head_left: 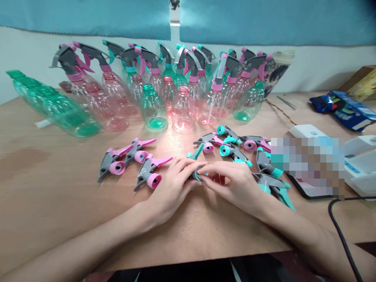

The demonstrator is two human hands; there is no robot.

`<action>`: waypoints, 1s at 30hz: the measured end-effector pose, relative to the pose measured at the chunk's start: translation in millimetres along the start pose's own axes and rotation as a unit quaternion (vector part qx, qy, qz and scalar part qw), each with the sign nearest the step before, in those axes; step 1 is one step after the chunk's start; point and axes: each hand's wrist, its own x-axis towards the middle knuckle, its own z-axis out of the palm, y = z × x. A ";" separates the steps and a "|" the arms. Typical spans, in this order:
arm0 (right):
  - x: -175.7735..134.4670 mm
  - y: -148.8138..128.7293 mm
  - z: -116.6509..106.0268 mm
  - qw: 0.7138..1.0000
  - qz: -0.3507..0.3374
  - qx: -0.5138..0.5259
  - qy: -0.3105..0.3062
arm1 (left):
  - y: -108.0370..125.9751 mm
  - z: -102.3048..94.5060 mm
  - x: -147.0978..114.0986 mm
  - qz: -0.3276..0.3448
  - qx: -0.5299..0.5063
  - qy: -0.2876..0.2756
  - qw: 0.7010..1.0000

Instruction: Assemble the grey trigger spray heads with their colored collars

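A grey and teal spray trigger head (195,152) is in my left hand (172,188), whose fingers are closed around its body. Its teal collar faces my right hand (235,182). Thumb and forefinger of that hand are pinched at the collar's mouth; anything between those fingertips is hidden. Left of my hands lie several grey and pink trigger heads (154,180). On the right, more trigger heads with teal collars (225,150) and pink collars (250,145) lie loose, some close beside my right wrist.
Green bottles without heads (154,109) and pink ones (183,109) stand behind my hands. Further back are bottles fitted with trigger heads (216,88). Tilted green bottles (67,113) line the left. At right are a blue packet (346,109), white plastic containers (361,164) and a black cable (335,219).
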 end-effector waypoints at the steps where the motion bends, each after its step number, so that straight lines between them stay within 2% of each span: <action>1: -0.4 -0.9 1.4 1.000 0.019 0.010 0.011 | 0.7 -1.1 0.0 -0.003 -0.006 -0.002 1.000; 7: 4.2 -5.0 -7.1 0.995 0.079 0.044 0.044 | 10.2 -9.3 0.6 -0.003 -0.007 0.028 1.000; 13: 8.9 -9.1 -20.4 0.991 0.078 0.099 0.037 | 17.9 -23.5 -15.9 0.031 0.045 0.073 0.996; 18: 7.8 -12.2 -19.3 0.995 0.055 0.081 -0.017 | 25.6 -52.2 -49.7 -0.001 0.093 0.139 0.986; 21: 5.5 -14.3 -17.3 0.996 0.039 0.066 -0.051 | 23.8 -75.6 -72.1 -0.008 0.159 0.156 0.975; 26: 0.1 -17.2 -17.2 0.994 0.029 0.025 -0.105 | 10.4 -104.7 -103.0 -0.079 0.268 0.104 0.955; 30: -1.9 -19.8 -17.4 0.991 0.030 -0.015 -0.132 | -2.0 -107.5 -115.6 -0.067 0.298 0.028 0.952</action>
